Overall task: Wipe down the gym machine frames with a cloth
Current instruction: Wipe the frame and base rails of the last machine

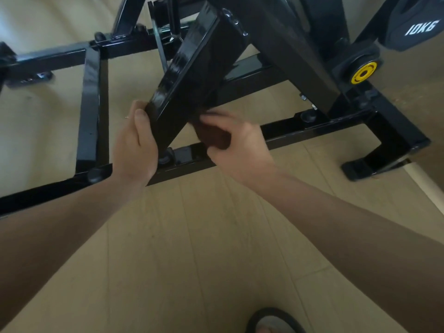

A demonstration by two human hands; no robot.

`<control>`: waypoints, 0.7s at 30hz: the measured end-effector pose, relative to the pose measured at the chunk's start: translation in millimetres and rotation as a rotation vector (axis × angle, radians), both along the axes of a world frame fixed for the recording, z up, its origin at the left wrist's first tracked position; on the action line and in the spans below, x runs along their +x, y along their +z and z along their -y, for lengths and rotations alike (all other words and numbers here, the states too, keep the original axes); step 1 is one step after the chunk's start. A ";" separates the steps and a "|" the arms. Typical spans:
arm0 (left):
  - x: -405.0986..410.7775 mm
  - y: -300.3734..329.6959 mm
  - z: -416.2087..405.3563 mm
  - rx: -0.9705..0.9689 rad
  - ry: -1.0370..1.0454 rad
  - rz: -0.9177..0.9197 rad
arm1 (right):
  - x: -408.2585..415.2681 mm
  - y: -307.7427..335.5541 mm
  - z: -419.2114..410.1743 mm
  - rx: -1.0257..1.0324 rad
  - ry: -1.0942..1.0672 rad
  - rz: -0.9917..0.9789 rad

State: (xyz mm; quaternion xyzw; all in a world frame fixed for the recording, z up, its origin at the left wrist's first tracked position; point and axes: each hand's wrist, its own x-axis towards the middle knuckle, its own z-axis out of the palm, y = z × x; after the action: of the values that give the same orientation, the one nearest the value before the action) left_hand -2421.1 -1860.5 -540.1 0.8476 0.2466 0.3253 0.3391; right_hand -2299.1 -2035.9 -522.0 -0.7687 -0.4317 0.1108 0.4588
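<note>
Wiping is under way on the slanted beam [192,75], the glossy black member that leans down to the lower base rail [300,129]. How much of the machine is already clean cannot be judged from here; the beam's upper face shines, but so does most of the paintwork. My guess is the job is somewhere in its middle: this one beam is being worked at its lower end, and the cross rail [90,111] to the left of the beam, the far base bars and the upright to the right of the beam all look like frame that may be left to do.

Left hand [135,145]: wrapped on the beam's lower left edge, thumb lying up along the near face, fingers gone round the far side. It grips the beam, steadying it or the person.

Right hand [236,143]: just right of the beam's foot, fingers curled round a dark brown cloth [211,135]. The hand is motion-blurred, so the exact finger positions are unclear.

The cloth sits bunched in the right hand, pressed against or just beside the beam's lower right face; contact cannot be confirmed through the blur. It lies apart from the left hand, with the beam between the two.

Well right of the beam: a yellow hub [364,73] and a plate marked 10KG [420,25].
</note>
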 end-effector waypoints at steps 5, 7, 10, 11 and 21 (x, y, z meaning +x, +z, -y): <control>1.9 -1.2 2.2 0.034 0.040 0.004 | 20.7 -3.4 -24.5 0.204 -0.213 0.522; 1.5 -1.3 2.3 0.038 0.042 0.006 | 33.2 -10.9 -33.4 0.093 -0.130 0.619; 2.0 -1.7 1.6 0.046 0.037 0.015 | 39.0 1.4 -43.9 -0.184 -0.045 0.678; 1.8 -2.2 0.9 0.045 0.032 0.017 | 38.3 8.6 -46.2 -0.262 -0.040 0.675; 2.9 -2.8 0.6 0.033 0.012 0.030 | 69.2 17.1 -27.9 -0.436 -0.438 0.673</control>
State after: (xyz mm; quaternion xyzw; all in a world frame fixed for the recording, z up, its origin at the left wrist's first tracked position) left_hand -2418.2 -1861.1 -542.9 0.8466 0.2411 0.3440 0.3270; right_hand -2229.9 -2008.0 -504.9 -0.9137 -0.3507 -0.1563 0.1331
